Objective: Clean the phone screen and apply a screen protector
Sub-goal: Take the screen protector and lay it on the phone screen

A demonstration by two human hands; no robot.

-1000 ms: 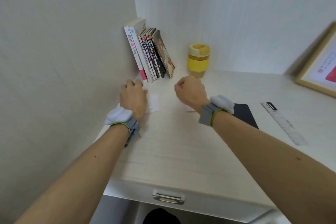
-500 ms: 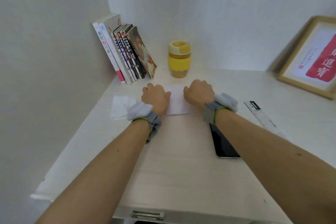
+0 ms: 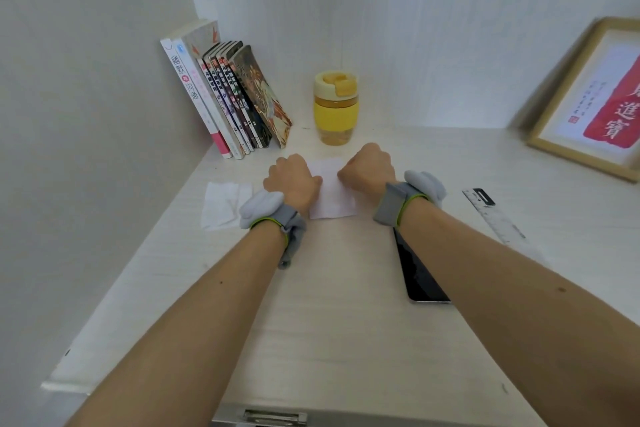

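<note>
Both hands sit at the centre of the frame on a small pale sheet point(image 3: 332, 192), probably a wipe packet or the protector's wrapper. The left hand point(image 3: 292, 180) takes its left edge and the right hand point(image 3: 369, 168) its right edge, a grip that looks suited to tearing or peeling it open. The fingers of both hands are curled under and away from the camera. They seem to pinch the sheet's edges, though the fingertips themselves are hidden behind the knuckles.

The phone point(image 3: 419, 270) lies screen up on the counter point(image 3: 329, 322), right of centre and partly under the right forearm, apart from both hands and untouched. Judging by this, cleaning has not begun.

A crumpled white tissue point(image 3: 223, 204) lies just left of the left wrist, and a clear ruler point(image 3: 495, 215) to the right, likely for smoothing the protector.
</note>
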